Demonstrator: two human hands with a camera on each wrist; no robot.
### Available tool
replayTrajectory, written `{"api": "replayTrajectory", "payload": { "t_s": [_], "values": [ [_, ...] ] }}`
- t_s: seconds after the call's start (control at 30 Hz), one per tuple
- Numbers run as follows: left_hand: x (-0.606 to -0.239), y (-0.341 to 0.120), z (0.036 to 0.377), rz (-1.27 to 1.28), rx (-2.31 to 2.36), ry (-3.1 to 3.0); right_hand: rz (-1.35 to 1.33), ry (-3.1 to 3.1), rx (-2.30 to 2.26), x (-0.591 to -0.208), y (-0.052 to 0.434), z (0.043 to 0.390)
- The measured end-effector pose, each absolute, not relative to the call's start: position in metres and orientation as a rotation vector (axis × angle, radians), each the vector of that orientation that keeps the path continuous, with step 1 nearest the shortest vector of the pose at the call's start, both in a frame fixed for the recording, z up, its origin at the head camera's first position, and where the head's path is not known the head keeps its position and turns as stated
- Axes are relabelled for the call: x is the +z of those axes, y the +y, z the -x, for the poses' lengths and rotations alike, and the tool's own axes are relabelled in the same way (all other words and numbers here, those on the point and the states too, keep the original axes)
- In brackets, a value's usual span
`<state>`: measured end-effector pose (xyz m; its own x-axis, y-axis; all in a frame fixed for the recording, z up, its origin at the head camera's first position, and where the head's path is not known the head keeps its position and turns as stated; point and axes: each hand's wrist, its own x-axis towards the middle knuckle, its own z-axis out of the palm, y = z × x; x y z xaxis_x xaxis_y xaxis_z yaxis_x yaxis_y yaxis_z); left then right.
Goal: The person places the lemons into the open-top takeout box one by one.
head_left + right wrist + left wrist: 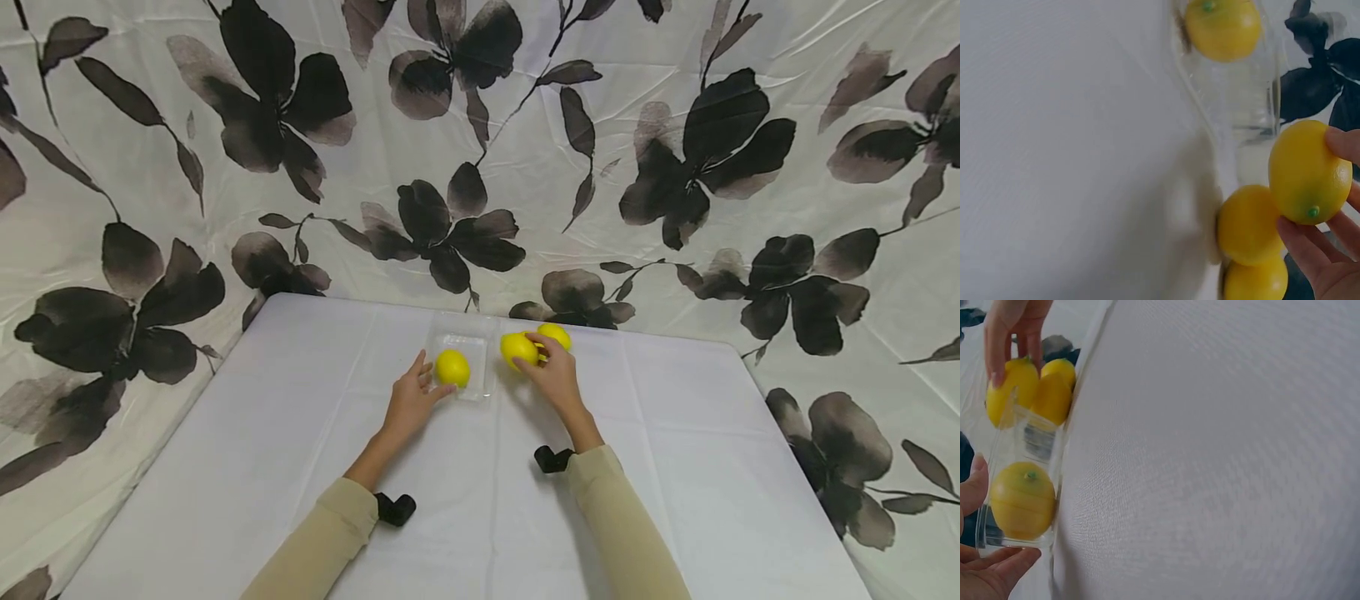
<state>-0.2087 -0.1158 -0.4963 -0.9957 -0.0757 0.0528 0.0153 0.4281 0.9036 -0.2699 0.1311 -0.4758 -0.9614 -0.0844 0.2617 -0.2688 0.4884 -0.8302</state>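
Observation:
My right hand (555, 379) pinches a yellow lemon (519, 350) between thumb and fingers, just right of a clear plastic container (486, 367). The right wrist view shows this held lemon (1310, 172) with its green-tipped end toward the camera. Beside and partly behind it, two more lemons rest on the table, one at the back (553, 336) and one nearer (1249, 225). Another lemon (453, 368) lies inside the container. My left hand (411, 404) holds the container's near left corner, thumb on the near side and fingers at the left.
A white cloth covers the table (300, 433), and its far edge runs just behind the container and lemons. Behind it hangs a pale fabric (570, 183) with dark flowers. A black wrist device (553, 459) sticks out from the right cuff, another (396, 509) from the left.

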Motion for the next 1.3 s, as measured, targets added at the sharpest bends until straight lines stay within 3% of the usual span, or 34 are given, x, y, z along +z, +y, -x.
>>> {"api": "replayTrajectory", "payload": {
  "t_s": [0.6, 1.3],
  "values": [
    [-0.495, -0.114, 0.206, -0.047, -1.607, -2.588, -0.561, -2.556, 1.421, -0.463, 0.082, 0.291],
    [-0.493, -0.114, 0.204, -0.044, -1.635, -2.566, -0.607, -2.672, 1.375, -0.471, 0.050, 0.299]
  ]
}}
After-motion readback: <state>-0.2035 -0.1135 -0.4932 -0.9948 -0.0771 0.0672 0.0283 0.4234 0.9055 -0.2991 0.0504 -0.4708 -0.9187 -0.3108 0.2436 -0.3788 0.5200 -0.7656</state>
